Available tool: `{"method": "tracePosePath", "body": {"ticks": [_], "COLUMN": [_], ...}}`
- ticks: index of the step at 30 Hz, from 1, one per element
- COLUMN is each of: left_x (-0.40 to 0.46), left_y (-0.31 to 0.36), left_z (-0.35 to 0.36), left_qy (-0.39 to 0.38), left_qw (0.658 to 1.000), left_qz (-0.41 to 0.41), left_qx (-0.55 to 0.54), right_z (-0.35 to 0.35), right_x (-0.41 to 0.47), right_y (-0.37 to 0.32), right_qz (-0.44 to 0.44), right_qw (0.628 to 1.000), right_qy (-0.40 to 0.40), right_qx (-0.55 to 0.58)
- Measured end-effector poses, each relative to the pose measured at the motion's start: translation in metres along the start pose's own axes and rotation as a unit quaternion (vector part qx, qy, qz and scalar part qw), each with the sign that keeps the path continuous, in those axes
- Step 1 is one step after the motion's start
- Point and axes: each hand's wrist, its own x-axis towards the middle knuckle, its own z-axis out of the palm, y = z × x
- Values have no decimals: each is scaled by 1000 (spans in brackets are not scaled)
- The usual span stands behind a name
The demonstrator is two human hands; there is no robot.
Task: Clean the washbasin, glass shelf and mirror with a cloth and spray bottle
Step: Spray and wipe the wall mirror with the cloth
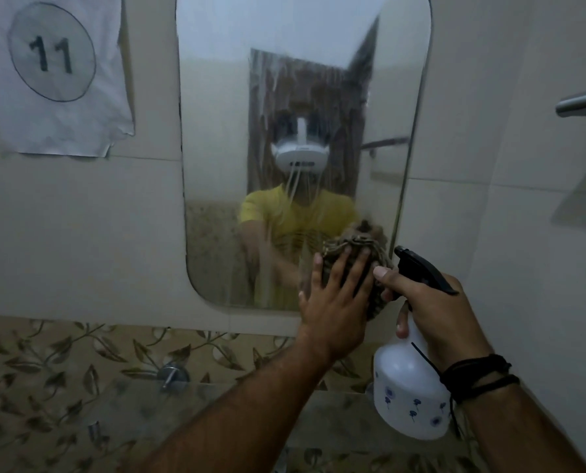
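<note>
Mirror (284,63): a tall panel with rounded corners fixed to the tiled wall; its glass is misted, with thin runs of liquid trailing down the middle; the lower right corner is the part under work. Glass shelf (148,407): a clear pane below the mirror, in front of the leaf-patterned tiles; it is hard to see edge-on, and the washbasin is not in view. Paper sheet (56,73): pinned to the wall left of the mirror, bearing the number 11 in a circle. Spray bottle (411,387): white body with small blue flowers and a black trigger head; it hangs just above the right end of the shelf, nozzle turned toward the mirror. Left hand (332,302): fingers straight and spread, palm flat on the cloth, pressing it to the glass; nothing is gripped. Right hand (431,308): fingers wrapped round the bottle's neck, forefinger extended past the trigger; it sits just beside the cloth hand. Cloth (353,249): a bunched, brownish rag between the left palm and the mirror's lower right corner. Likely faults, as judgement: the runs of liquid may dry into streaks if the wipe stays low; a bunched cloth under a flat palm may slip and leave smears or bare fingers on the glass; the bottle, swung with the wiping, may knock the shelf edge; 2 hands this close may bump and trigger a stray spray onto the cloth hand.
</note>
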Motion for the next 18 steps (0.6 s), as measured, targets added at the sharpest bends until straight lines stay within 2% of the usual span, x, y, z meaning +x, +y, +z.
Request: {"method": "tracePosePath", "body": {"ticks": [9,15,18], "left_x": [-20,-50,-62], "left_y": [-15,-62,-84], "left_z": [0,-5,-12], "left_qy": [-23,-5,8], "left_qw": [1000,999,998], "left_qz": [2,-22,-60], "left_qx": [-2,27,36], "right_z": [13,31,40], "right_x": [-8,-15,-16], "right_y": [3,21,17], "right_qz": [9,41,44], "right_qw": [1000,999,999], "right_qy": [1,-1,-13], "right_qx": [-12,-29,-21]}}
